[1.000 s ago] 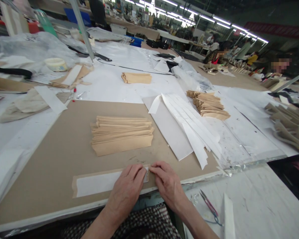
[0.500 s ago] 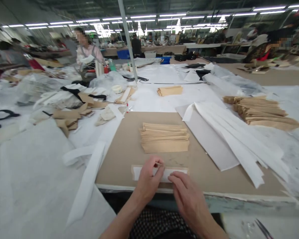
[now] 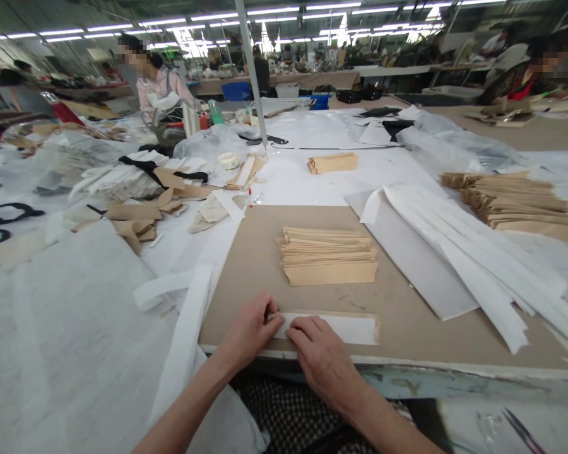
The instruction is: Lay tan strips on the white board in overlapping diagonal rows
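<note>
A tan strip with a white strip stuck along its top (image 3: 341,328) lies on the brown cardboard board (image 3: 407,315) near the table's front edge. My left hand (image 3: 248,328) rests on the strip's left end, fingers curled and pressed down at the corner. My right hand (image 3: 319,356) lies just right of it, fingers flat on the white strip. Behind them sits a stack of tan strips (image 3: 329,255).
White strips on a grey sheet (image 3: 454,252) fan out to the right, with another tan stack (image 3: 515,198) beyond. Loose white strips (image 3: 180,328) and tan scraps (image 3: 137,217) lie left. Small scissors (image 3: 520,425) lie at bottom right. A person (image 3: 156,82) works at the far left.
Both hands have shifted from the strip's right end to its left end. The camera has swung left, bringing the left side of the table and the far worker into view.
</note>
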Demonstrator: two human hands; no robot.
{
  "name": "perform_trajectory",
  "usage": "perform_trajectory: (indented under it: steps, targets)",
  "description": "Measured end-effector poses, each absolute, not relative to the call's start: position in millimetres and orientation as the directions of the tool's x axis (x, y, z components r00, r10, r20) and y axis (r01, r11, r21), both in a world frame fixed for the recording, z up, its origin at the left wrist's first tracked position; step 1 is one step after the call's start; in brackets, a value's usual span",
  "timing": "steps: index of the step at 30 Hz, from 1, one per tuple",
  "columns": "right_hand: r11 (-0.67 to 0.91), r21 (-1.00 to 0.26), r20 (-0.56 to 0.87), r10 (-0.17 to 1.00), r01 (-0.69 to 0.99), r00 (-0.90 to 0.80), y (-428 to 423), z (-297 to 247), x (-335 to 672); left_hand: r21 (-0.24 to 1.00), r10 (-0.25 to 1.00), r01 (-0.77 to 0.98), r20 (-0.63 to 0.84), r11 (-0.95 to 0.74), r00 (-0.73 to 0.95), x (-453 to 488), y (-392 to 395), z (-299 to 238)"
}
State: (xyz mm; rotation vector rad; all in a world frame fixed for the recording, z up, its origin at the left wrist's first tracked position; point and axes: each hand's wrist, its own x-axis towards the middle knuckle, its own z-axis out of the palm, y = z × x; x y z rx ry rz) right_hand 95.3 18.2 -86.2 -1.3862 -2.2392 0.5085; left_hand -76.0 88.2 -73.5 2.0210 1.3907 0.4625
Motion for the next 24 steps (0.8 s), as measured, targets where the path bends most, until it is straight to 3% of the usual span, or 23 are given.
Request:
perform_trajectory:
  steps: [3,6,9,11,19,24]
  targets:
    - [0.412,-0.568,0.189,0.908,0.712,-0.374,20,-87,98,0.842,0.899,0.538,-0.200,-0.045,0.389,-85,88,-73]
    - [0.406,-0.602,0.197,0.910,0.688,-0.364,21,-88,100,0.887,0.873,0.453,-0.146,-0.094,0.466,-98,84,-74]
    - [0.407,-0.616,0.217,0.911,0.675,-0.351,22,-89,101,0.762,0.855,0.538,0.039,-0.360,0.518,-106,79,-81]
    - [0.418,-0.610,0.228,0.906,0.674,-0.355,23,-90,102,0.681,0.847,0.579,0.118,-0.448,0.518,-106,78,-88]
    - [0.585,-0.488,0.243,0.804,0.648,-0.543,32,-86,107,0.561,0.916,0.725,0.238,-0.400,0.322,-103,69,-96]
    - [0.622,-0.456,0.214,0.771,0.637,-0.600,37,-80,107,0.479,0.871,0.729,0.214,-0.489,0.443,-106,60,-92]
